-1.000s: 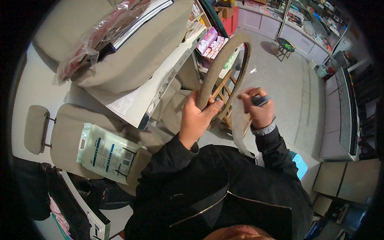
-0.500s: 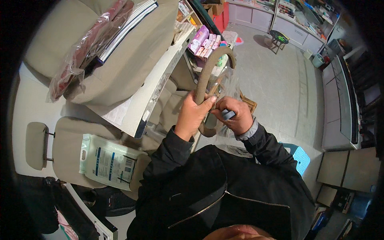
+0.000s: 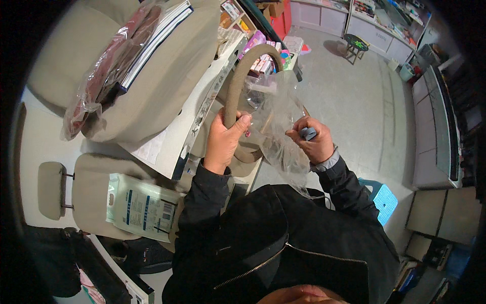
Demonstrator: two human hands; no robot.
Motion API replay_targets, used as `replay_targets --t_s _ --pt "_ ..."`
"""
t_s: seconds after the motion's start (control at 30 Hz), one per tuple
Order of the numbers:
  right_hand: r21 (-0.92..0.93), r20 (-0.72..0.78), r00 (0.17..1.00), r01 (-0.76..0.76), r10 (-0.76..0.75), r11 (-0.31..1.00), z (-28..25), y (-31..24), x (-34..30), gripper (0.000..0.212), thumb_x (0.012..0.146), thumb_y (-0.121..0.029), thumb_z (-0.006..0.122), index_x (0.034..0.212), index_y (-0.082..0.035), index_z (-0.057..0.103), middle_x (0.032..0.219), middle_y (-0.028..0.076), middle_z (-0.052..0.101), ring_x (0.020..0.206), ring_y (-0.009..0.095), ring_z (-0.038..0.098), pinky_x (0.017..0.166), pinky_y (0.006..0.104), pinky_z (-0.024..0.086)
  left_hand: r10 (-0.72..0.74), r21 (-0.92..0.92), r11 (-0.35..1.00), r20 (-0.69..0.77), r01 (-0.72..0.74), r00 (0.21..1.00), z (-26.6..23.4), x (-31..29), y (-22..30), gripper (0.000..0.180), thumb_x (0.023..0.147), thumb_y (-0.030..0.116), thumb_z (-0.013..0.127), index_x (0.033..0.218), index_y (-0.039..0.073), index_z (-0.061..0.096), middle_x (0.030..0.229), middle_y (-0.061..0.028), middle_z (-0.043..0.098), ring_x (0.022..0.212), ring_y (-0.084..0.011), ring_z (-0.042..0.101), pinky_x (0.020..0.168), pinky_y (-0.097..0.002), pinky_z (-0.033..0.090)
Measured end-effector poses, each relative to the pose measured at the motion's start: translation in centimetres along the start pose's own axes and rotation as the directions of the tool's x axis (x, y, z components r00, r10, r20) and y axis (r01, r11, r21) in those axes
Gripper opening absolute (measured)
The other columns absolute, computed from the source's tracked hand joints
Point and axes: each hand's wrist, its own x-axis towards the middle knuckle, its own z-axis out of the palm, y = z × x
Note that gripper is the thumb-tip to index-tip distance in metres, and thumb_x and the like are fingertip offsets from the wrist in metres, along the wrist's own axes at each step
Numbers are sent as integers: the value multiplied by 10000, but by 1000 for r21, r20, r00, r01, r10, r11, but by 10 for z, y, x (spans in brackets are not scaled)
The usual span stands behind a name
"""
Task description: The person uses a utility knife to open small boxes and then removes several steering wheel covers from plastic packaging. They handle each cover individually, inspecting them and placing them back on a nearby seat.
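My left hand is closed around the side of a brown ring, which looks like a steering wheel cover. The ring stands upright before me, its lower part partly seen through a crumpled clear plastic bag. The bag stretches between the ring and my right hand, hanging down toward my jacket. My right hand is closed on a short blue-grey object, its kind unclear, sticking out between thumb and fingers. Whether those fingers also pinch the bag is hard to see.
Beige car seats fill the left, with a plastic-wrapped red bundle and a pale green packet on them. A white counter holds small pink boxes. A blue plastic stool is at right, a dark round stool farther off.
My hands have moved apart: the right went rightward with the blue-grey object, the left slightly left with the ring. The clear bag now spreads wider between them.
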Motion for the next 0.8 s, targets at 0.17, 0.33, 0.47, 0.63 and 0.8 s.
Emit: replay_targets --t_s 0.17,0.33,0.47,0.63,0.8 --pt "-79 109 992 72 -63 994 10 2 -2 357 752 -161 895 847 -57 566 787 91 617 714 249 615 643 357 499 18 -10 1000 13 -18 1000 10 3 -4 210 971 130 713 1045 30 544 945 -56 637 821 -124 608 734 -293 529" --pt "-297 179 976 172 -122 939 15 11 -8 366 742 -203 880 865 -54 570 832 139 603 764 361 632 633 402 504 27 13 1000 -12 -27 1000 20 1 -9 203 977 122 704 1049 25 541 936 -49 628 829 -121 607 756 -281 520" --pt "-396 200 975 173 -99 902 8 37 -13 293 773 -173 830 876 -51 584 850 139 619 779 353 646 639 400 510 16 0 1000 -55 -16 998 25 -2 -11 203 978 126 704 1048 22 545 937 -45 627 845 -119 611 777 -272 516" --pt "-383 107 994 10 34 924 -16 76 -6 239 784 -118 806 880 -41 601 837 150 647 774 355 666 682 400 536 27 95 995 -149 -13 988 24 -9 -20 206 972 133 711 1047 11 563 941 -34 635 845 -105 613 783 -263 512" --pt "-331 21 989 -130 145 935 -51 97 12 215 802 -163 805 861 -54 629 781 159 659 705 365 659 633 411 530 10 290 955 -224 57 975 5 -22 -34 218 969 172 714 1041 6 593 917 -20 650 816 -98 605 763 -261 504"
